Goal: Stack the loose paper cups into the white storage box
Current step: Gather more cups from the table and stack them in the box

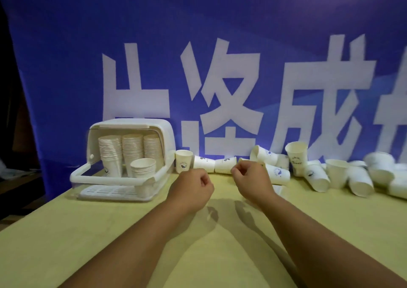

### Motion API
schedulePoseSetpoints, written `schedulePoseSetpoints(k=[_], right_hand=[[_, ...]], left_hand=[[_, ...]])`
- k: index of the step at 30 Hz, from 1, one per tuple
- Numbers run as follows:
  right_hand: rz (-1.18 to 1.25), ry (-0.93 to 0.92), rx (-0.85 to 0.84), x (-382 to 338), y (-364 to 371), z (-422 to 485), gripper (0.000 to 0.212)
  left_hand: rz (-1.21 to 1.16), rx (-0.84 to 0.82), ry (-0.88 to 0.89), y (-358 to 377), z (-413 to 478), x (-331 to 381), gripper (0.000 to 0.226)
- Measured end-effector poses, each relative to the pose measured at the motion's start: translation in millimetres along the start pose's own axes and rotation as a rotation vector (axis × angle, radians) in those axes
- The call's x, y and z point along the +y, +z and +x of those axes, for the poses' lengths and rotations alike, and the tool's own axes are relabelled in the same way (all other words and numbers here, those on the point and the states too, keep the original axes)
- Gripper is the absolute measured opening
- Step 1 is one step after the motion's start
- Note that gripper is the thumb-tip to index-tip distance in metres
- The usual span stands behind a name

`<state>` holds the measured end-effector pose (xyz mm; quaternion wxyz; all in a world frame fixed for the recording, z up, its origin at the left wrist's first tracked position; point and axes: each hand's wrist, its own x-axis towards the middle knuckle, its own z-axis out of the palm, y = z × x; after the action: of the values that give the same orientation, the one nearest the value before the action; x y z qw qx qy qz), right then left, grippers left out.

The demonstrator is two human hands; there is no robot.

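Observation:
The white storage box [164, 133] stands at the back left of the table with its front open. Three tall stacks of paper cups [132, 151] fill its back, and a short stack [143, 168] sits in front. Loose white paper cups [273, 168] lie tumbled along the back edge, from an upright cup [184, 160] beside the box to a pile at the right. My left hand [193, 186] and my right hand [251, 181] hover mid-table just in front of the cups, both curled into fists and holding nothing.
A blue banner [198, 45] with large white characters hangs directly behind the table. The yellow tabletop [132, 232] stretches toward me. The table's left edge drops into a dark area at the far left.

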<state>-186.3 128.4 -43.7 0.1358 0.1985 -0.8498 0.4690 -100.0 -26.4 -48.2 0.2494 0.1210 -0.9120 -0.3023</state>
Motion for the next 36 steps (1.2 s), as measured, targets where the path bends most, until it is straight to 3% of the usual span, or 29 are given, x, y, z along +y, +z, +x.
schedulePoseSetpoints(k=[3, 8, 13, 16, 19, 23, 28, 36], right_hand=[[-0.083, 0.034, 0.042, 26, -39, -1, 0.011], [-0.159, 0.138, 0.233, 86, -92, 10, 0.009], [-0.151, 0.246, 0.407, 142, -122, 34, 0.019], [-0.223, 0.329, 0.427, 171, -121, 40, 0.028], [-0.447, 0.351, 0.162, 185, -117, 39, 0.041], [-0.522, 0.325, -0.006, 189, -118, 45, 0.046], [-0.524, 0.352, 0.063, 191, -115, 45, 0.049], [-0.558, 0.368, 0.252, 184, -118, 44, 0.024]], left_hand=[[-0.031, -0.09, 0.059, 27, -5, 30, 0.005], [0.047, -0.234, 0.234, 76, -3, 73, 0.07], [0.225, -0.312, 0.366, 123, 7, 91, 0.09], [0.156, -0.396, 0.37, 142, 14, 98, 0.098], [0.025, -0.392, 0.343, 159, 22, 105, 0.098], [0.002, -0.327, 0.324, 181, 25, 104, 0.079], [-0.025, -0.279, 0.263, 175, 28, 94, 0.058], [-0.069, -0.17, 0.114, 161, 29, 84, 0.052]])
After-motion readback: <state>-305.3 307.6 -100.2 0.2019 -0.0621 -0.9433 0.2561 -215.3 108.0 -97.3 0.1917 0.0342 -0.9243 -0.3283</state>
